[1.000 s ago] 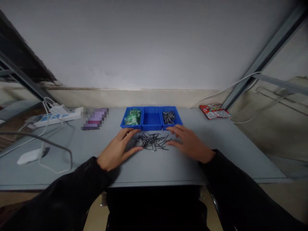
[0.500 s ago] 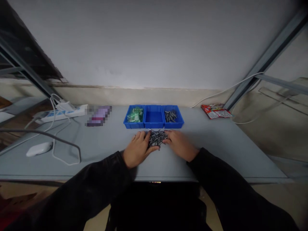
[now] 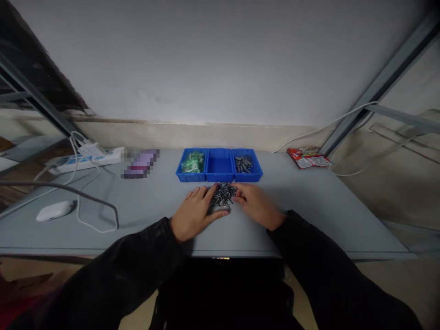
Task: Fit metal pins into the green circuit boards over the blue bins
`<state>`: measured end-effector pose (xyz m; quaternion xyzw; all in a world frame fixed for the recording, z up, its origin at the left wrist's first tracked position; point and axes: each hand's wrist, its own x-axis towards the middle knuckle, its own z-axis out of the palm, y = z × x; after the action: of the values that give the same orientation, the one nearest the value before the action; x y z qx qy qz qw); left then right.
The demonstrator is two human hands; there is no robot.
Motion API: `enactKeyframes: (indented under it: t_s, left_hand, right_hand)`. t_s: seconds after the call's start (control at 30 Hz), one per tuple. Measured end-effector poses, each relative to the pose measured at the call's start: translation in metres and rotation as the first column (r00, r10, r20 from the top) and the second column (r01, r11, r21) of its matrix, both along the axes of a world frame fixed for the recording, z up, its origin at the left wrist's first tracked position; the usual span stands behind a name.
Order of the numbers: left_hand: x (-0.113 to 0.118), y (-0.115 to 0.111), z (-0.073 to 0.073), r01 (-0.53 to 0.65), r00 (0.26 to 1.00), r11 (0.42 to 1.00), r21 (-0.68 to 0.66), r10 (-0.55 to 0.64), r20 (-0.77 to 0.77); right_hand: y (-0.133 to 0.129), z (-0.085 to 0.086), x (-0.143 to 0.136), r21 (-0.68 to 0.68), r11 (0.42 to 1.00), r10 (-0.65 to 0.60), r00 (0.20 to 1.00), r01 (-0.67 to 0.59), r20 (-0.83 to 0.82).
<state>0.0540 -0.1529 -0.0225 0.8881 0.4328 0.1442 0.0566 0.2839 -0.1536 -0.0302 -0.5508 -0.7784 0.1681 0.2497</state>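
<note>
A heap of small dark metal screws (image 3: pixel 222 195) lies on the grey table (image 3: pixel 309 201), just in front of three joined blue bins. My left hand (image 3: pixel 194 212) rests flat against the heap's left side, fingers spread. My right hand (image 3: pixel 255 205) cups the heap's right side, fingers curled over some screws. The left bin (image 3: pixel 191 164) holds green pieces, the middle bin (image 3: pixel 219 166) shows only its blue floor, and the right bin (image 3: pixel 246 165) holds dark metal parts.
A white power strip (image 3: pixel 90 159) with cables and a white mouse (image 3: pixel 54 211) lie at the left, with a grey cable loop near them. A red packet (image 3: pixel 308 158) sits at the back right. Metal frame bars slant at both sides.
Both hands moved inward and pushed the scattered screws into a tight heap. The heap now sits a little closer to the bins.
</note>
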Motion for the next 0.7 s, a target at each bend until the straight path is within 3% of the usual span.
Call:
enactKeyframes:
  t_s: [0.17,0.47,0.6,0.7]
  left_hand:
    - [-0.007,-0.003,-0.001,0.003,1.0,1.0,-0.007,-0.003,0.016]
    - [0.005,0.009,-0.002,-0.039,0.999,0.999,0.027,0.039,0.012]
    - [-0.002,0.012,0.003,-0.006,0.998,0.997,-0.08,0.011,0.059]
    - [-0.016,0.017,0.005,0.096,0.98,0.97,-0.222,-0.053,0.192]
  right_hand:
    - [-0.023,0.005,0.0,-0.046,0.999,-0.001,0.993,-0.005,-0.121]
    - [-0.026,-0.006,-0.011,-0.004,1.0,0.013,1.0,-0.013,0.014]
    - [-0.026,-0.008,-0.012,0.046,0.999,-0.005,0.998,0.002,0.057]
    - [-0.027,-0.004,-0.011,0.033,0.999,0.005,0.997,-0.007,0.073]
